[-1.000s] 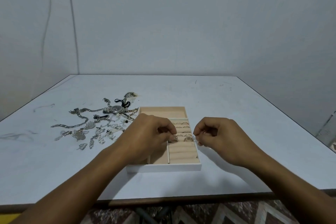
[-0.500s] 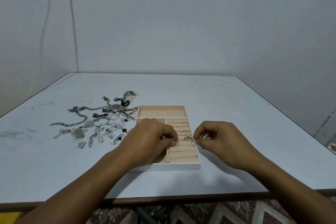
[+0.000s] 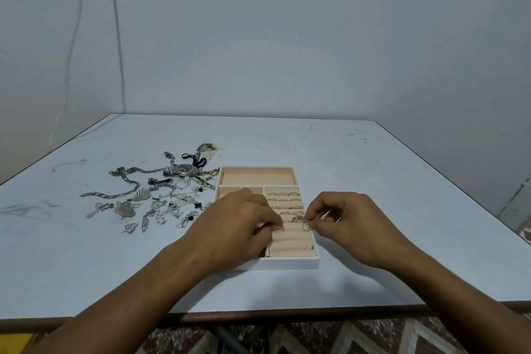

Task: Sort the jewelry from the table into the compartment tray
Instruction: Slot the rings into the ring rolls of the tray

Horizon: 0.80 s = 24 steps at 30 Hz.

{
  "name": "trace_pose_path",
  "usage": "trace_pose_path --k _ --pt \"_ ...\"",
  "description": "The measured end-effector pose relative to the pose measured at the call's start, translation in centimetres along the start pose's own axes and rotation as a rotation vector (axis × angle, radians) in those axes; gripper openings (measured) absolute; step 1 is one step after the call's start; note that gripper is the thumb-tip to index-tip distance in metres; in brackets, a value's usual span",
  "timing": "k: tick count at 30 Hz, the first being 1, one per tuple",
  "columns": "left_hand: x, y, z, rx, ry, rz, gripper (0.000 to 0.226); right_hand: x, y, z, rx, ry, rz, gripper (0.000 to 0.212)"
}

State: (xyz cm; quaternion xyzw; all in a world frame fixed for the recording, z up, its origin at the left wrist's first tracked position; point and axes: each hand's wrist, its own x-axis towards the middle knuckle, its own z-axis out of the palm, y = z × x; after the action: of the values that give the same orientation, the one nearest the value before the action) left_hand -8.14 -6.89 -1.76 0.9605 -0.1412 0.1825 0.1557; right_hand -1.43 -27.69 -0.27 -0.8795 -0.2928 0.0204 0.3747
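Note:
A white compartment tray with beige lining sits mid-table. Its right section has padded ring rolls holding several rings. My right hand pinches a thin ring at the right edge of the rolls. My left hand lies over the tray's left compartment, its fingertips pinching another small ring at the rolls. A heap of loose jewelry, chains, earrings, brooches and a wristwatch, lies on the table left of the tray.
The white table ends at a dark front edge near me and a right edge past the tray. A plain wall stands behind. A patterned floor shows below the table.
Both hands have slid slightly toward me along the ring rolls. The right hand's ring now sits lower at the tray's right edge; the left fingertips now hold a ring at the rolls.

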Motion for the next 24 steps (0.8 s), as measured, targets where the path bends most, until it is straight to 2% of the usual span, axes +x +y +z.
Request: trace_pose_path --k 8,13,24 --pt "-0.43 0.21 0.16 0.033 -0.011 0.038 0.045 0.02 0.13 0.10 0.007 0.006 -0.002 0.020" --pt "-0.55 0.18 0.23 0.033 -0.012 0.025 0.035 0.06 0.07 0.04 -0.003 0.003 -0.001 0.020" --pt "-0.36 -0.10 -0.28 -0.020 0.004 -0.024 0.034 0.19 -0.15 0.72 -0.064 0.009 -0.037 0.021"
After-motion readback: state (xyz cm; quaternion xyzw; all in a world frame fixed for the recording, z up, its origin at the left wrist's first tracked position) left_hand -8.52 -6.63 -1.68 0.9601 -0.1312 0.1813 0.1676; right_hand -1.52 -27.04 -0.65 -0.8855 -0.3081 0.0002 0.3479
